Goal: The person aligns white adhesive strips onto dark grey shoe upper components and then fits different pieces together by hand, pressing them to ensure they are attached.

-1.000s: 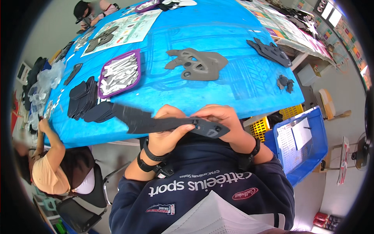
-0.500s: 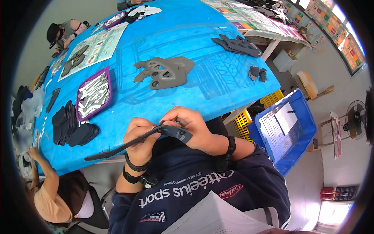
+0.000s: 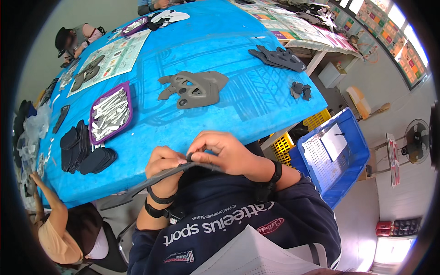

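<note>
While the left hand (image 3: pixel 164 172) pinches a long dark grey piece (image 3: pixel 138 187) between thumb and fingers, the right hand (image 3: pixel 224 151) grasps it near its other end, the fingertips of both close together. The piece lies across both hands in front of the person's shirt, its free end sloping down past the left wrist. Beyond the hands, on the blue bench (image 3: pixel 256 101), rest flat grey cutouts (image 3: pixel 208 91). Left of the hands are dark stacks (image 3: pixel 75 149) and a purple tray (image 3: pixel 129 94) of strips (image 3: pixel 110 112).
</note>
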Demonstrator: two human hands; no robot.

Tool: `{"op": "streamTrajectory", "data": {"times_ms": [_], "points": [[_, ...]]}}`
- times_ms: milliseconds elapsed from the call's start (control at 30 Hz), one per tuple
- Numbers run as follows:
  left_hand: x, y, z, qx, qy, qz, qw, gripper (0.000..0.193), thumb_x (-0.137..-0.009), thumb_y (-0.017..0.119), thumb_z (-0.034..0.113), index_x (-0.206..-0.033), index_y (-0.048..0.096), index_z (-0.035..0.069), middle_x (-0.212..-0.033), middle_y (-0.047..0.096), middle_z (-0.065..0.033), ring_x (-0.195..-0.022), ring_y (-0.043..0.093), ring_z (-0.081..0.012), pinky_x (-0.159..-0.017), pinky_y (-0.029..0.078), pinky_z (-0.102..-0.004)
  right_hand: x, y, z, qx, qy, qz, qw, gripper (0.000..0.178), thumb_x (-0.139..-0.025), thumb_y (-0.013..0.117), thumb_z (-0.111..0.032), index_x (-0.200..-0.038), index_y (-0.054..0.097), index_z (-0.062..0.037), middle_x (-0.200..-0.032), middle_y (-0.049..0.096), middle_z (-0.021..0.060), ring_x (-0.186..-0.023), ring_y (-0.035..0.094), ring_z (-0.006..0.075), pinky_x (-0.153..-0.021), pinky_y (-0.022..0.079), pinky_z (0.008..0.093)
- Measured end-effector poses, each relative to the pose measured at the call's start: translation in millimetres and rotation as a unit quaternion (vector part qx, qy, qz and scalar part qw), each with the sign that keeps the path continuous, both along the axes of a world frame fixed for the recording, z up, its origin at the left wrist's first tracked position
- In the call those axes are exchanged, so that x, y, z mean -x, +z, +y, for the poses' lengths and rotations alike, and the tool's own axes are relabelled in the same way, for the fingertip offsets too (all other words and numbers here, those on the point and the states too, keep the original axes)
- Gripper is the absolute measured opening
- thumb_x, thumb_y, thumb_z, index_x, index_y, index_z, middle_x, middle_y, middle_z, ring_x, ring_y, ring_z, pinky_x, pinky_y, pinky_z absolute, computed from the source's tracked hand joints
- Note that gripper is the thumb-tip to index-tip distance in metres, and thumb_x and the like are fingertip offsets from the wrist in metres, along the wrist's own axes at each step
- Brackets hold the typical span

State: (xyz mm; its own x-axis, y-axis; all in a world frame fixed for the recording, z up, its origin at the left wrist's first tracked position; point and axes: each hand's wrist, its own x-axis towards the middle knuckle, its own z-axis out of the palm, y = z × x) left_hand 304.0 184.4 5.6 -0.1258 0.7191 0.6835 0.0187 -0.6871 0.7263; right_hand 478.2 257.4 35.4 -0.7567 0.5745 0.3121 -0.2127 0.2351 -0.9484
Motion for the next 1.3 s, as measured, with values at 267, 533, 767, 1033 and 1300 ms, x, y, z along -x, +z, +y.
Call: {"op": "streamTrajectory", "data": {"times_ms": [267, 533, 767, 1033, 1300], "points": [[4, 8, -3, -0.066, -0.018, 0.022, 0.997, 0.011, -0.079, 0.071, 0.011, -0.081, 0.064, 0.003, -0.078, 0.054, -0.0077, -0.064, 0.054, -0.0178, -0.055, 0.045, -0.0265, 4, 2, -5, -0.079, 0.025, 0.044, 0.996, 0.015, -0.087, 0.065, -0.011, -0.099, 0.066, -0.0033, -0.088, 0.06, 0.0042, -0.078, 0.057, 0.0113, -0.067, 0.046, 0.0249], [3, 8, -15, -0.163, 0.09, 0.147, 0.972, 0.006, -0.079, 0.066, 0.005, -0.084, 0.063, 0.003, -0.079, 0.052, -0.0082, -0.062, 0.053, -0.0186, -0.052, 0.047, -0.0284, 8, -1, -27, 0.101, -0.008, 0.067, 0.993, 0.01, -0.089, 0.063, -0.012, -0.09, 0.065, -0.0021, -0.083, 0.058, 0.0032, -0.076, 0.055, 0.0095, -0.067, 0.043, 0.0245], [6, 8, -12, -0.216, 0.1, 0.122, 0.964, 0.013, -0.074, 0.069, 0.009, -0.082, 0.066, 0.0, -0.08, 0.054, -0.0092, -0.065, 0.056, -0.0225, -0.056, 0.052, -0.0315, 14, 3, -30, 0.126, -0.025, 0.082, 0.988, 0.012, -0.087, 0.064, -0.013, -0.091, 0.065, -0.0012, -0.083, 0.058, 0.0035, -0.078, 0.055, 0.0108, -0.07, 0.044, 0.0262], [24, 24, -7, -0.227, -0.225, 0.112, 0.941, 0.006, -0.077, 0.07, 0.004, -0.08, 0.072, 0.0, -0.083, 0.057, -0.0079, -0.072, 0.056, -0.0222, -0.064, 0.054, -0.0324, 2, 16, -30, -0.243, 0.022, 0.084, 0.966, 0.017, -0.078, 0.07, -0.009, -0.095, 0.068, -0.0069, -0.082, 0.062, 0.0062, -0.074, 0.061, 0.0228, -0.063, 0.048, 0.032], [22, 28, -10, -0.249, -0.185, 0.145, 0.94, 0.011, -0.072, 0.073, 0.001, -0.082, 0.073, 0.006, -0.087, 0.055, -0.0036, -0.08, 0.057, -0.0188, -0.065, 0.056, -0.0256, 7, 14, -22, -0.324, 0.028, 0.089, 0.941, 0.024, -0.073, 0.074, -0.015, -0.096, 0.068, -0.0127, -0.085, 0.063, -0.0013, -0.074, 0.056, 0.0192, -0.069, 0.044, 0.0303]]}}
